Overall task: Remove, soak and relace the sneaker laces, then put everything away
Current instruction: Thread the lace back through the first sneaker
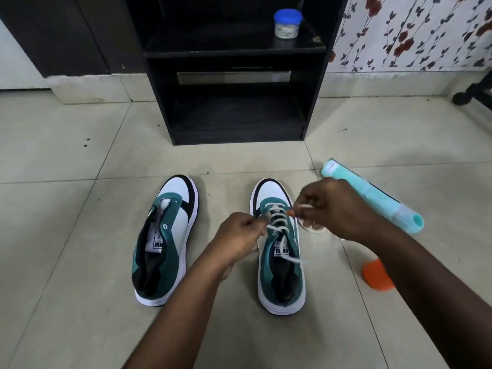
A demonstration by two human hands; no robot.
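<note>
Both bare arms reaching forward, left hand (239, 237) with fingers curled tight, pinching, right hand (334, 206) pinching too

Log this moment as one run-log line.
step: lacing | left hand: pinches white lace | right hand: pinches lace end | right teal-and-white sneaker: partly laced | left teal-and-white sneaker: unlaced

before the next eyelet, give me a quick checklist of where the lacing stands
1. Right hand pinching the lace end: ok.
2. Left hand holding the other side of the lace: cannot tell, fingers hide it.
3. Right sneaker laced through lower eyelets: ok.
4. Left sneaker laced: not ok, eyelets bare.
5. Jar with blue lid on the shelf: ok.
</note>
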